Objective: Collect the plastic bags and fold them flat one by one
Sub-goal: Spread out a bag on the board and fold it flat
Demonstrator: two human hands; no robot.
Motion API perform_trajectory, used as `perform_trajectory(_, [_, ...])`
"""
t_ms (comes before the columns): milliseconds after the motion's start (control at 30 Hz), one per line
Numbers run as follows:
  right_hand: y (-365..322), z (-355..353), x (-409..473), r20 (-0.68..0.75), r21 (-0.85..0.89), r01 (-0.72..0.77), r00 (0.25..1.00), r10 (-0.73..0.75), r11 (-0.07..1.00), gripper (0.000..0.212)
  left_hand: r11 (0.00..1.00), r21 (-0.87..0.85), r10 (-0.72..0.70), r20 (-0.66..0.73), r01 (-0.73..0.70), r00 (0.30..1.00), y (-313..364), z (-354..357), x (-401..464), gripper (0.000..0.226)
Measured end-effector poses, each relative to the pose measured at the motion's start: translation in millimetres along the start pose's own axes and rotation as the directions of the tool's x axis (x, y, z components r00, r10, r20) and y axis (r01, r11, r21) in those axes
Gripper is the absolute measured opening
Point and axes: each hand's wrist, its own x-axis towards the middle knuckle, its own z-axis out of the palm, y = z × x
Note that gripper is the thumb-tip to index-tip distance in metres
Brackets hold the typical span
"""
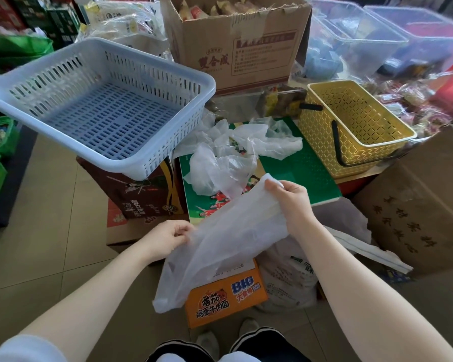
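Note:
A thin white plastic bag [220, 241] is stretched in the air between both hands, hanging down toward an orange noodle box. My right hand [290, 202] pinches its upper end. My left hand [165, 237] grips its left edge lower down. Several more crumpled white plastic bags [230, 155] lie in a loose heap on a green carton [298, 171] just beyond my hands.
An empty light-blue slotted basket [97, 100] sits on a brown box at the left. A yellow handled basket [351, 126] stands at the right. A large open cardboard box [236, 43] stands behind, a brown carton [424, 205] at the right, the orange noodle box [225, 296] by my feet.

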Motion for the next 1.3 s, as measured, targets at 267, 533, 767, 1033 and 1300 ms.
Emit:
perform_trajectory(267, [-6,16,-14,0.337,-0.059,0.048,0.941,-0.025,0.997,0.048,0.950,-0.173,0.253,-0.051,-0.258,0.966,80,13,11,0.046])
perform_trajectory(533, [-13,-4,-11,0.191,0.117,0.093,0.975,-0.114,0.989,0.024,0.939,0.000,0.333,-0.241,-0.343,0.912,58,21,16,0.031])
perform_trajectory(767, [-5,-5,3,0.033,0.146,0.036,0.999,-0.041,0.989,0.032,0.944,-0.100,0.273,-0.302,-0.315,0.913,40,13,8,0.070])
perform_trajectory(1033, [-1,-12,34,-0.091,-0.431,0.016,0.994,-0.061,0.902,0.013,0.982,0.050,0.186,-0.088,-0.182,0.979,16,-1,-5,0.017])
perform_trajectory(1300, [12,39,-13,0.803,-0.471,0.810,0.557,-0.210,0.348,0.043,0.822,0.357,0.483,-0.023,-0.444,0.875,41,-10,-2,0.033])
